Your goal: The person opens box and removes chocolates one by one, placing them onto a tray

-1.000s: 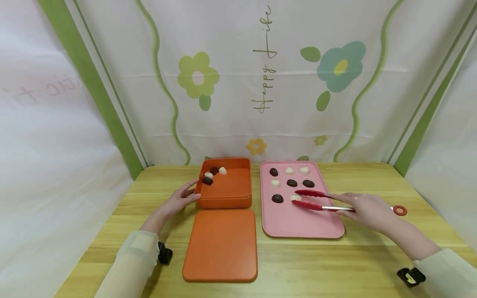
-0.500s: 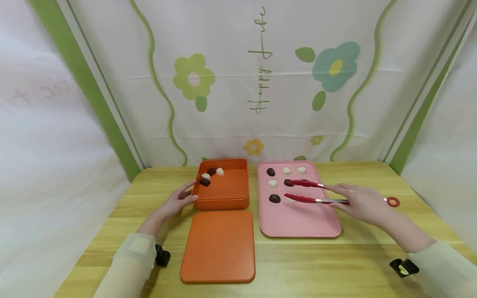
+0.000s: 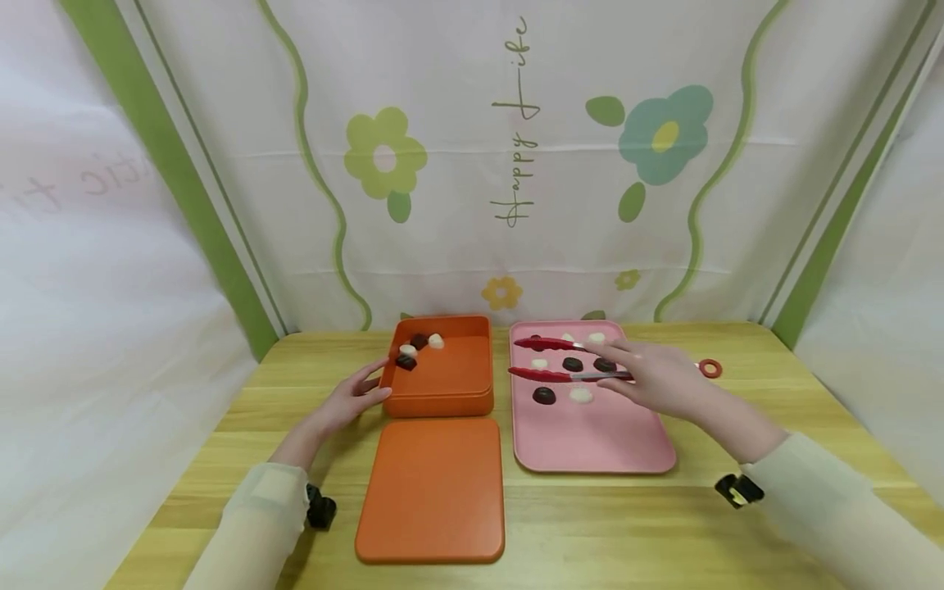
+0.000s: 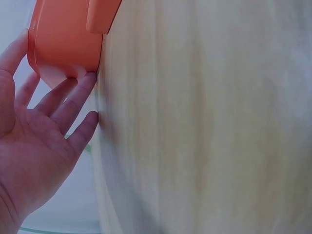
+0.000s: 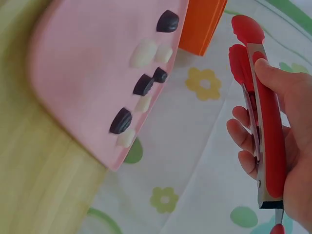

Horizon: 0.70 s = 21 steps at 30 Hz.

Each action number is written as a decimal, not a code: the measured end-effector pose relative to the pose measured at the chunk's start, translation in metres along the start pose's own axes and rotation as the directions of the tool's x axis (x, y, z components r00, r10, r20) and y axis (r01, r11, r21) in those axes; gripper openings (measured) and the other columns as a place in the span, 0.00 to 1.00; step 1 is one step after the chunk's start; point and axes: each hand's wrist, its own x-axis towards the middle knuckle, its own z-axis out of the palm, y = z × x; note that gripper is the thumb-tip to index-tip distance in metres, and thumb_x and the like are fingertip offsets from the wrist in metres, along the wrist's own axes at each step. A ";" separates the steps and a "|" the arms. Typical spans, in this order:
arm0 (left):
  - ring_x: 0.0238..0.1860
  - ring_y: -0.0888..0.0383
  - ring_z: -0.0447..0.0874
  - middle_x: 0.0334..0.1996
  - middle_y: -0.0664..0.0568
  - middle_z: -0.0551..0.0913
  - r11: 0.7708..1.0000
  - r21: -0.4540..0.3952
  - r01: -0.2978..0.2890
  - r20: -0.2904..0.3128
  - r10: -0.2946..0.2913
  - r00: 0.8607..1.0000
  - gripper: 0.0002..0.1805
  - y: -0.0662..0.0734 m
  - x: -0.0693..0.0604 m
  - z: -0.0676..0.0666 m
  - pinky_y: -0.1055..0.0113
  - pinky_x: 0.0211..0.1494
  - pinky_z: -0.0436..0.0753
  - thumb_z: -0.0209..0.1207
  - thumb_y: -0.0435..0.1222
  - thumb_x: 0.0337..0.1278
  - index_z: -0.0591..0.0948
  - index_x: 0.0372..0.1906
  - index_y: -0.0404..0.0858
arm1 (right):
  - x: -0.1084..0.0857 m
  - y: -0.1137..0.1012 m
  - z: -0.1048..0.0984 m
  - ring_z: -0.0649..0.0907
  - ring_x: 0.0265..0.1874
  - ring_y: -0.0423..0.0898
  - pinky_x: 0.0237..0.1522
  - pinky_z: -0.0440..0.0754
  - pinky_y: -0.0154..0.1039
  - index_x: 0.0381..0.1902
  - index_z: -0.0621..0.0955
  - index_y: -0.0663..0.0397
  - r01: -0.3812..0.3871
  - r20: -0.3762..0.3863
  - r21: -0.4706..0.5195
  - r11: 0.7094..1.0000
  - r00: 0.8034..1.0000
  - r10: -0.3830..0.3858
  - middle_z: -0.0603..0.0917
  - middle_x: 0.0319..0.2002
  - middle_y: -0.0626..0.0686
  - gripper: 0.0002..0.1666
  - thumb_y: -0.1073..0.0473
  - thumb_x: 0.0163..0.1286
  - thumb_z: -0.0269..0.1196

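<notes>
Nearest, the orange lid [image 3: 430, 492] lies flat on the wooden table [image 3: 590, 524], its far edge just beside the orange box [image 3: 441, 406]. Wood runs rightward from the lid along the near rim of the pink tray [image 3: 590, 447], whose near part is a broad plain strip; a narrow band of table separates tray and box.

The left hand [image 3: 352, 404] touches the box's left side, fingers loosely extended; the left wrist view shows fingertips against the outer wall.

Over the tray, the right hand [image 3: 660, 378] grips red-tipped tongs [image 3: 546, 375], whose two arms stand apart. Their long axis runs left to right, tips pointing left toward the box, ring end right. Tongs and hand partly cover some chocolates [image 3: 572, 365] in the head view; the right wrist view shows all eight, four dark, four white.

Only the head view shows the box's inside, where two dark pieces [image 3: 406, 361] and two white pieces [image 3: 436, 341] lie toward the far left.

Farthest stands a flowered curtain [image 3: 442, 221].
</notes>
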 end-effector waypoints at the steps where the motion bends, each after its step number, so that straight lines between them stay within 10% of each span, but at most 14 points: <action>1: 0.72 0.37 0.51 0.74 0.36 0.51 1.000 -0.004 0.005 -0.001 -0.005 1.000 0.37 0.000 0.000 0.000 0.42 0.69 0.58 0.56 0.42 0.70 0.54 0.77 0.41 | 0.005 -0.002 0.001 0.74 0.20 0.37 0.15 0.64 0.32 0.64 0.76 0.43 0.009 -0.005 0.007 1.000 1.000 -0.009 0.83 0.42 0.48 0.34 0.47 0.59 0.71; 10: 0.72 0.36 0.52 0.73 0.34 0.53 1.000 0.005 -0.002 -0.014 0.002 1.000 0.37 0.003 -0.002 0.003 0.41 0.69 0.58 0.56 0.42 0.70 0.54 0.77 0.40 | 0.057 -0.019 0.018 0.81 0.31 0.45 0.26 0.77 0.40 0.62 0.79 0.48 0.153 -0.081 0.001 0.988 0.985 -0.153 0.84 0.47 0.50 0.32 0.48 0.61 0.71; 21: 0.72 0.37 0.52 0.73 0.34 0.53 1.000 -0.005 0.015 -0.016 -0.016 1.000 0.37 0.000 -0.001 0.001 0.41 0.69 0.57 0.57 0.43 0.69 0.55 0.77 0.42 | 0.098 -0.039 0.034 0.81 0.28 0.45 0.30 0.78 0.42 0.64 0.76 0.48 0.129 0.027 0.071 0.989 0.991 -0.131 0.82 0.54 0.50 0.31 0.46 0.66 0.66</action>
